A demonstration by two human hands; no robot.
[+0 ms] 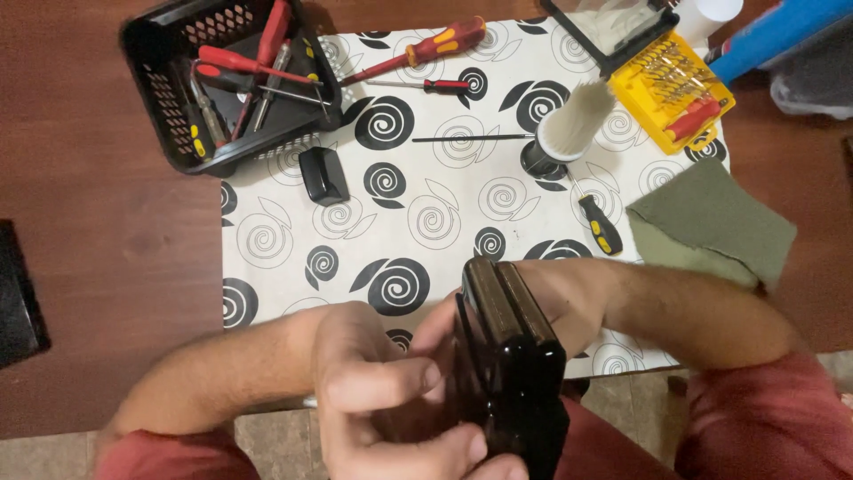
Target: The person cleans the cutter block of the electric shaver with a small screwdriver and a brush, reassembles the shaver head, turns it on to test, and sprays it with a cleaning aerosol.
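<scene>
Both hands grip a glossy black rectangular plastic device [511, 373], held on edge above the near side of the spiral-patterned white table cover [293, 258]. The left hand [382, 391] is clamped on its near face, thumb and fingers curled; the right hand [555, 307] wraps the far side. Advised: keep it steady with even pressure. Well apart lie a black mesh basket of red-handled screwdrivers [231, 80] and a folded green cloth [711, 222].

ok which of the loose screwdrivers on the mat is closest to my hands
The short black-and-yellow screwdriver, lying beside the green cloth just above your right hand. The red-handled ones lie at the mat's far edge.
</scene>
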